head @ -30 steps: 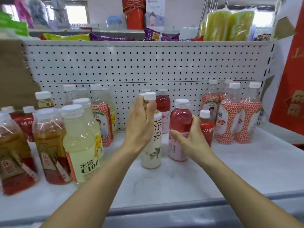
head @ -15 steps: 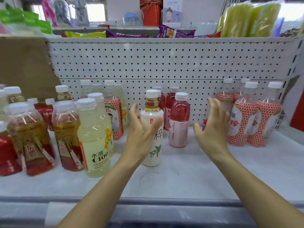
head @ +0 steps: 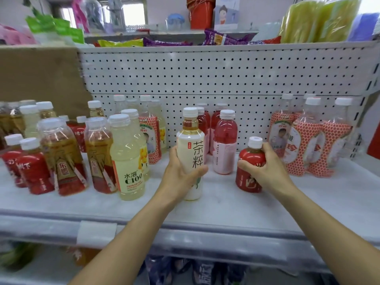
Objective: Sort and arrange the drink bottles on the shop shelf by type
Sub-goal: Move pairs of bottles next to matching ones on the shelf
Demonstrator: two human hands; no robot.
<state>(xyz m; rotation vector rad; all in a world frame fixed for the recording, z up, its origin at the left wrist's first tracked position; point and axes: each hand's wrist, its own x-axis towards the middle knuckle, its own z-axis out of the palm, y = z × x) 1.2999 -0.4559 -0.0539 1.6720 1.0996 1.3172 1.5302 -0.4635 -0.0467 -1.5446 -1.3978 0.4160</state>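
Observation:
A tall white-labelled tea bottle [head: 192, 145] stands upright mid-shelf, and my left hand [head: 180, 175] grips its lower body. My right hand [head: 267, 169] holds a short red bottle [head: 249, 161] with a white cap, standing to the right of it. Between and behind them are pink drink bottles [head: 224, 147]. On the left stand pale yellow C100 bottles [head: 127, 159], amber tea bottles [head: 59, 155] and small red bottles [head: 34, 171]. Red honeycomb-patterned bottles [head: 304, 145] cluster at the right.
The white shelf [head: 226, 206] has a pegboard back [head: 205, 75] and a grey front rail. An upper shelf holds snack packs [head: 164, 41] and a red tub [head: 198, 13]. More goods sit on the shelf below. Brown cardboard [head: 39, 79] is at back left.
My left hand closed round the white tea bottle. My right hand went from open in the air to gripping the short red bottle, now nearer the front. The view shifted left.

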